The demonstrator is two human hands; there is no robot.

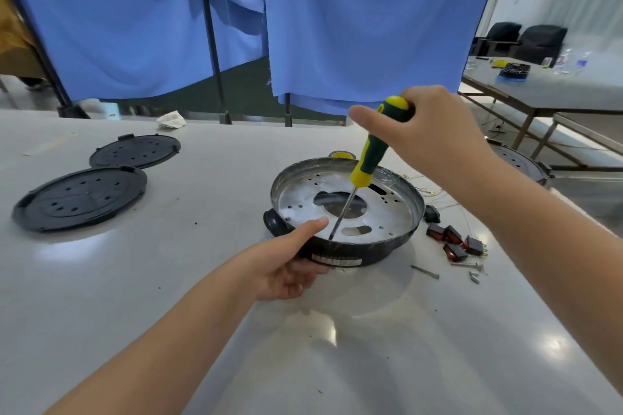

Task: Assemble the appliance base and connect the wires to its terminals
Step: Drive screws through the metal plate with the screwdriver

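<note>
Appliance base (387, 212), round metal pan | left hand (290, 266) clasps rim | right hand (428, 131) grips screwdriver (367, 162)

A makeshift assembly workshop: a long white worktable (135, 280) strewn with screws (472, 271) and rocker switches (453, 242), blue cloth partitions (354, 17) on black stands at twelve o'clock, and a second parts-laden table (556, 91) at two o'clock.
</note>
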